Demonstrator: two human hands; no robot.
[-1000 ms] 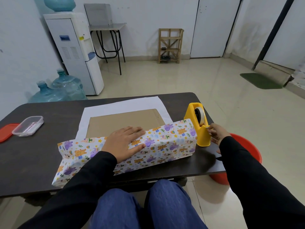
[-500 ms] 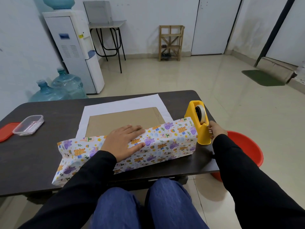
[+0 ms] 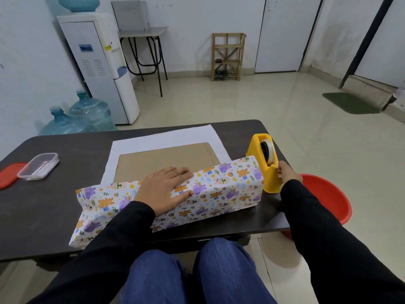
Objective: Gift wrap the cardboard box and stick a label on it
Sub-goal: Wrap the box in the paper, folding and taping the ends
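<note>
Fingers [image 3: 182, 172] of left hand [image 3: 162, 189] flat, pinning paper [image 3: 219, 189] over box [image 3: 166, 159]; right hand [image 3: 290, 175] pinches tape [image 3: 270, 148]; one flap folded, seemingly untaped, unlabelled.

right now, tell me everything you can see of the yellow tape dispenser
The tape dispenser is a yellow, plastic-looking wedge standing upright near the table's right edge. A tape roll sits on edge in its top slot. The wrapping paper's right end overlaps its left side, and the right hand pinches the tape end at its cutter.
</note>
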